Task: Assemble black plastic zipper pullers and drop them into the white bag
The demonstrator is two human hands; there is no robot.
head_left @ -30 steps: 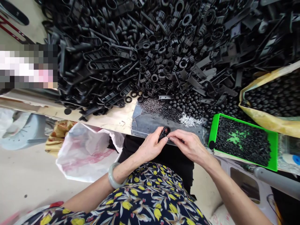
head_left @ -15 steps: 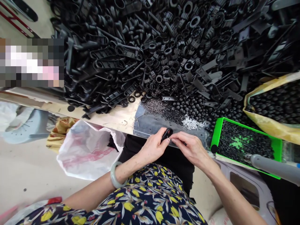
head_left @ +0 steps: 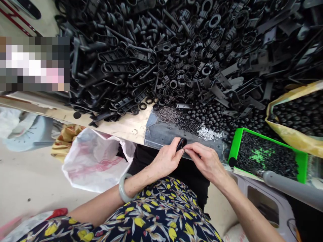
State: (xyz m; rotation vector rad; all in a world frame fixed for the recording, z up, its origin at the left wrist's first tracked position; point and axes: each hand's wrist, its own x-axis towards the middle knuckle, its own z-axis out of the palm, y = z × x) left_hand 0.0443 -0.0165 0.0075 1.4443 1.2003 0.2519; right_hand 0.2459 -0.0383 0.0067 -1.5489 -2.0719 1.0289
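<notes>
A small black plastic part (head_left: 181,144) with a rounded end is pinched between the thumb and fingers of my left hand (head_left: 166,158). The fingertips of my right hand (head_left: 204,157) are pressed together at the part's right edge; whatever they grip is too small to make out. Both hands are over the front edge of a grey cloth (head_left: 161,133) on the table. Just behind them on the cloth lie brown tiny pieces (head_left: 168,114), small black pieces (head_left: 188,125) and a pile of white pins (head_left: 209,132).
Black plastic parts (head_left: 121,60) are heaped across the back. To the right are a green tray (head_left: 234,148) of small black and green pieces, a yellow bag (head_left: 290,131) of black balls and a grey cylindrical handle (head_left: 290,185). A white plastic bag (head_left: 93,164) hangs at the left.
The view has shifted slightly, so the tray and heap appear a little farther right. My hands keep nearly the same pose around the black part.
</notes>
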